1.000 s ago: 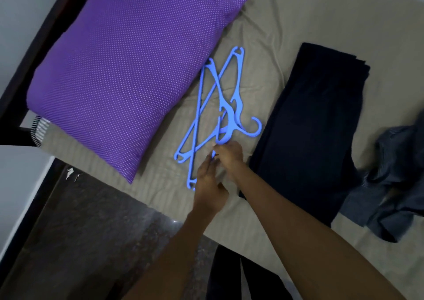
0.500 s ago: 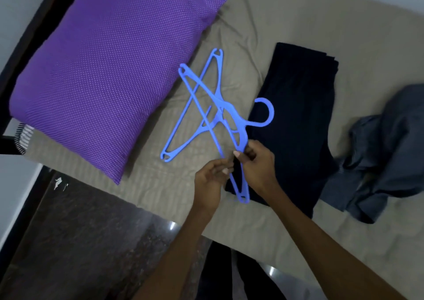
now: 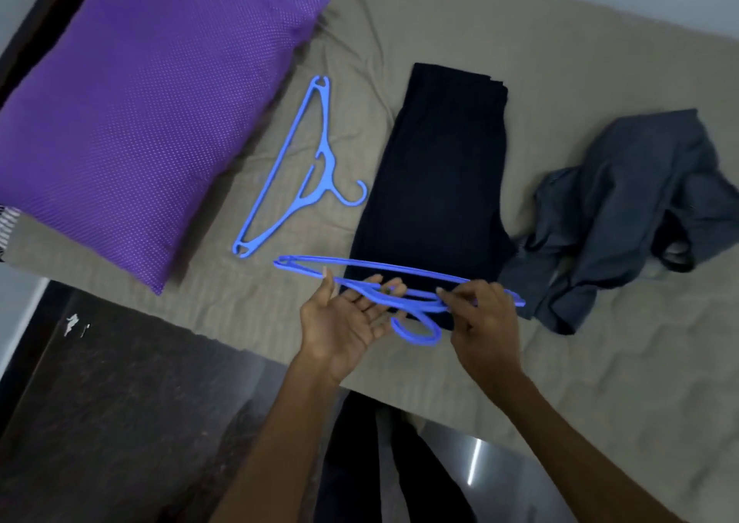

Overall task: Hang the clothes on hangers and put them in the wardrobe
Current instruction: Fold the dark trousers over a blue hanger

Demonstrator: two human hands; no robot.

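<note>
My right hand pinches a blue plastic hanger, held nearly flat above the bed's near edge with its hook toward me. My left hand lies palm up under the hanger's neck, fingers fairly straight and touching it. A second blue hanger lies flat on the sheet between the pillow and a folded dark navy garment. A crumpled grey garment lies to the right of the navy one.
A purple dotted pillow fills the left of the bed. The beige sheet covers the mattress. Dark stone floor lies below the bed edge. A dark bed frame runs along the far left.
One hanger has been lifted off the other and turned flat, toward me and to the right. The second hanger stays on the sheet. My left hand has opened, palm up, under the held hanger.
</note>
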